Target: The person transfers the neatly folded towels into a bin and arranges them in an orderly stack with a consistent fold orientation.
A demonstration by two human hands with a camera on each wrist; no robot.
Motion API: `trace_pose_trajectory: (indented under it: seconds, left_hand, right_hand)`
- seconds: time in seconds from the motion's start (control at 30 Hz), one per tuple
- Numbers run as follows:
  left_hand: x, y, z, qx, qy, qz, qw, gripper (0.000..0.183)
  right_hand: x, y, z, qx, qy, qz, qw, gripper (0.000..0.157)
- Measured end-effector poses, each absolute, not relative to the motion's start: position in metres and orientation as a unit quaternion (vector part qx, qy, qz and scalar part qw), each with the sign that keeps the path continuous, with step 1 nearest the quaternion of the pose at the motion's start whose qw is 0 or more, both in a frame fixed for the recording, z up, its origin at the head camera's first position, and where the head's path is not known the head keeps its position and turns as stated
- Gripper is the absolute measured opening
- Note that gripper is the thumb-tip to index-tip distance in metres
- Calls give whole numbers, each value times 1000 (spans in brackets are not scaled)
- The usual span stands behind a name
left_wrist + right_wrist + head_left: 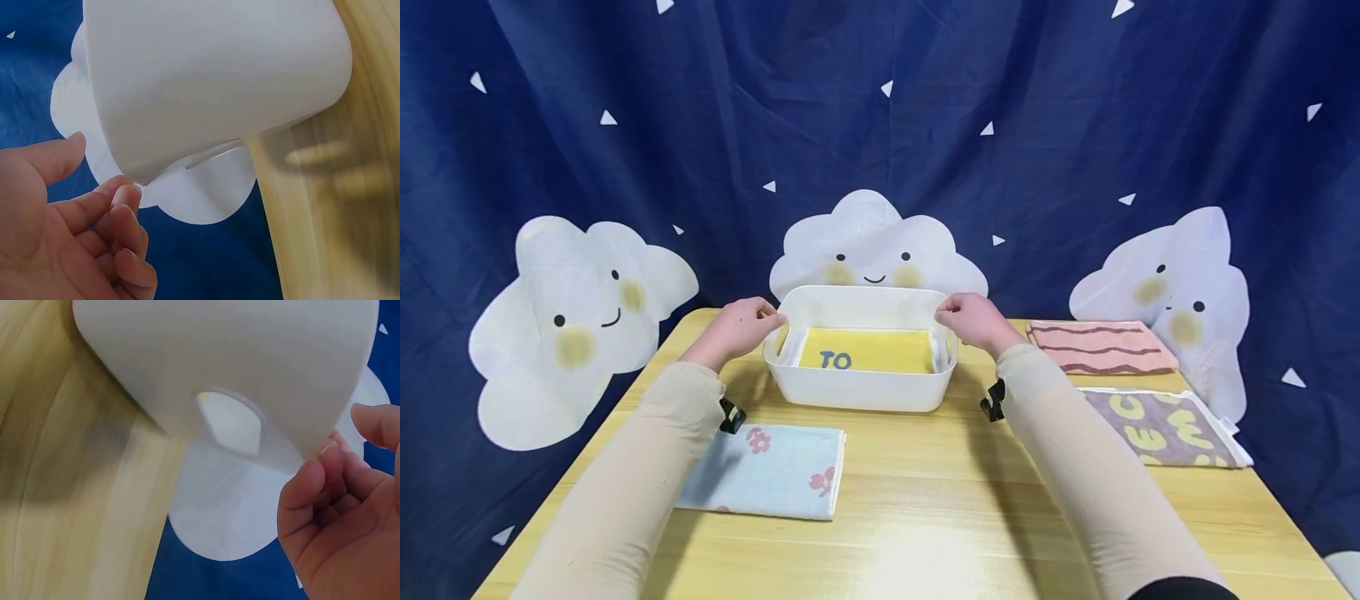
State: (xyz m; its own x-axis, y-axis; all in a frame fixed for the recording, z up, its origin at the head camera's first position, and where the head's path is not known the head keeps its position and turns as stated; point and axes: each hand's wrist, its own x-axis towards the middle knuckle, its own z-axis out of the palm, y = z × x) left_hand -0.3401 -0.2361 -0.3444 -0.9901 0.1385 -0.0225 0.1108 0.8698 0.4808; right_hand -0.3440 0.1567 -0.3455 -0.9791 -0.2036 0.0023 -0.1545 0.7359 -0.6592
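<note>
A white plastic basket (pixel 859 390) with handle holes in its ends stands at the far side of the table. Inside lies a folded yellow towel (pixel 887 350) with the blue-grey letters "TO". At the basket's left end is my left hand (pixel 747 327), its fingertips right at the rim's far corner. The left wrist view shows that thumb (pixel 65 156) apart from the loosely bent fingers. My right hand (pixel 973 321) mirrors it at the right end, fingertips at the corner of the rim and thumb (pixel 377 424) held away.
A folded light-blue flowered towel (pixel 775 471) lies at the front left, partly under my left forearm. On the right are a folded pink towel (pixel 1101 347) with wavy stripes and a purple-grey lettered towel (pixel 1172 429). A dark blue curtain (pixel 880 133) with cloud shapes hangs behind the wooden table (pixel 917 475).
</note>
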Motion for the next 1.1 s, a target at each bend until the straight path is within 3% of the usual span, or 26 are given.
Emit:
trace_pose_trajectory:
  seconds: [0.27,0.4,0.67,0.8,0.93,1.1]
  left_hand:
    - [-327,-243,-342,84,966,244,5,50]
    - [-321,-247,-340,81,966,243,4,51]
    - [-305,-256,-347,103,967,234,-13,51]
    - [-296,-259,-354,102,969,223,-10,57]
    - [-281,-258,-362,91,977,193,-14,64]
    - [-252,-247,-376,98,985,143,-27,72]
  right_hand:
    - [-333,156,-340,-110,932,-346,2,26]
    - [-328,159,-340,-67,919,-389,-2,27]
    - [-334,177,-377,29,796,-596,102,47]
    - [-337,178,-394,25,728,-667,157,44]
    - [-338,175,-399,31,687,-708,160,38]
    - [-338,174,-399,44,670,-724,157,43]
